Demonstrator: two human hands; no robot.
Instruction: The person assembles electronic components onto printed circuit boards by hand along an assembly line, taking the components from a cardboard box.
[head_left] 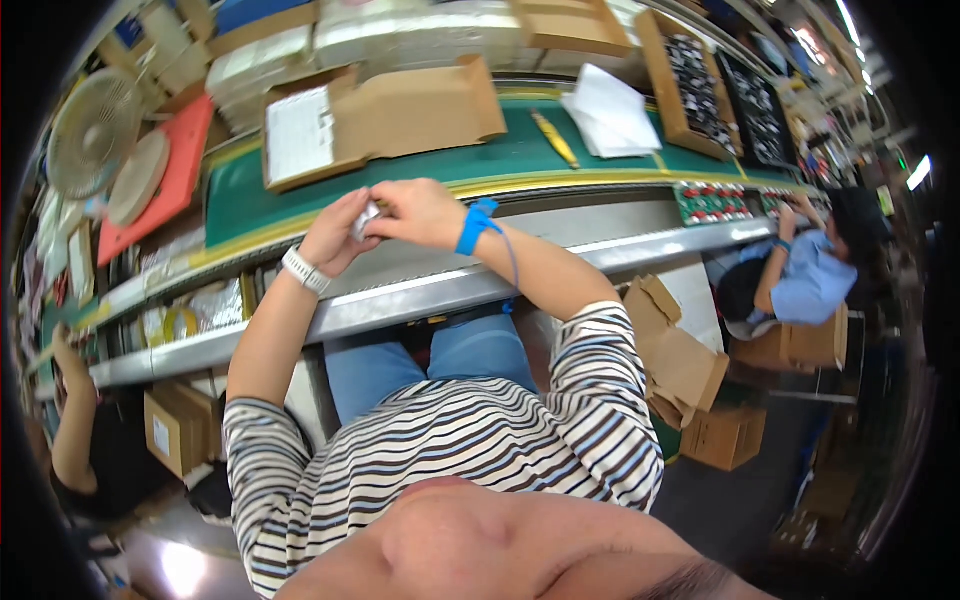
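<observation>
My left hand (333, 236) and my right hand (424, 213) meet over the near edge of the green bench. Between their fingers is a small whitish-silver piece (366, 220), partly covered, whose kind I cannot make out. The right thumb and fingers pinch it, while the left fingers curl around its other side. A blue wrist strap (476, 227) with a cord is on my right wrist, and a white band (306, 271) on my left. Just beyond the hands lies an open cardboard box (420, 112) with a stack of white pieces (300, 135) at its left end.
A yellow tool (554, 138) and white sheets (612, 110) lie to the right of the box. Green circuit boards (712, 203) sit on the metal rail track (420, 298), near a co-worker in blue (812, 275). A fan (93, 135) stands far left; another person's arm (73, 410) is below it.
</observation>
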